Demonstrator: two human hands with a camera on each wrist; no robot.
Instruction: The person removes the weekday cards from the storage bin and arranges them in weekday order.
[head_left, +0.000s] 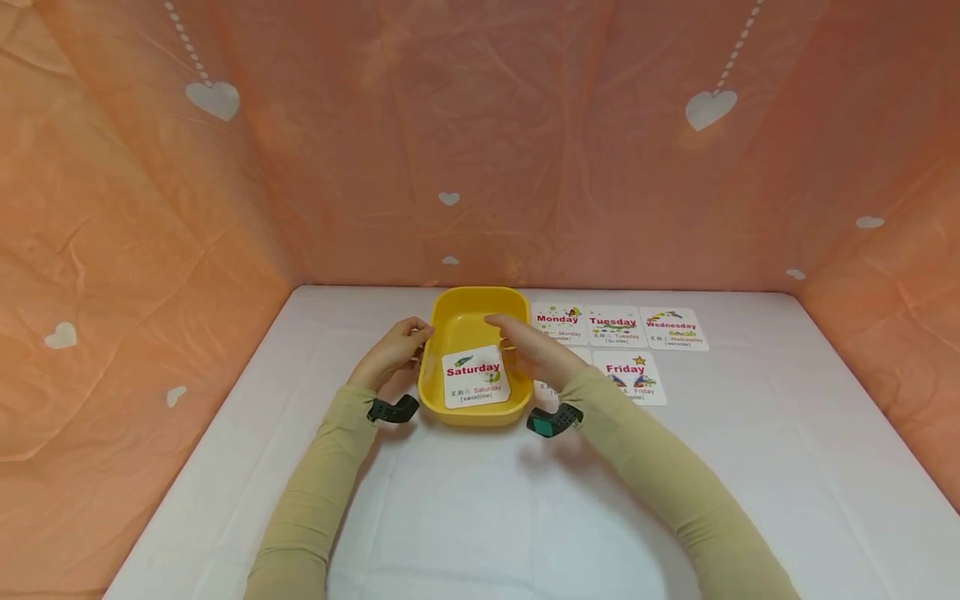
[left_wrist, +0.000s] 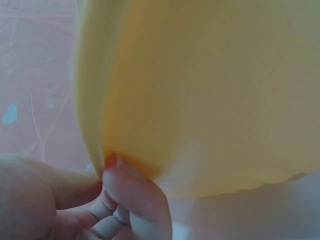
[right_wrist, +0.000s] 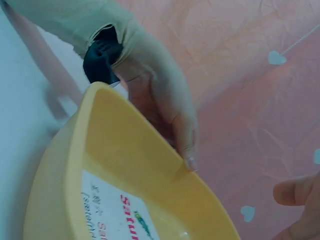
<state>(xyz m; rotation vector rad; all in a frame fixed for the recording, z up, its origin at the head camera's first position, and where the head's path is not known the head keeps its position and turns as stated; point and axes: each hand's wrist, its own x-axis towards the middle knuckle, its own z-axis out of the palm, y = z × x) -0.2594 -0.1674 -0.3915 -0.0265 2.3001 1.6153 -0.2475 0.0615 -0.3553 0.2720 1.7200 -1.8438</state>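
My left hand (head_left: 390, 350) pinches the left rim of a yellow plastic tray (head_left: 480, 296); the left wrist view shows its thumb and forefinger (left_wrist: 137, 195) on either side of the edge. Inside the tray lies a white square card reading "Saturday" (head_left: 476, 392), face up and slightly turned, toward the near end. Over the tray's right side reaches my right hand (head_left: 536, 346), its foremost fingertip above the interior. In the right wrist view its fingers (right_wrist: 295, 192) show at the lower right, apart from the rim and holding nothing.
Right of the tray lie cards in two rows: Monday (head_left: 558, 327), Tuesday (head_left: 615, 327) and Wednesday (head_left: 675, 329) behind, Friday (head_left: 630, 379) in front. Beside Friday, another card (head_left: 547, 392) is mostly hidden by my right hand. A white-covered table (head_left: 465, 517) meets a pink cloth backdrop (head_left: 480, 142).
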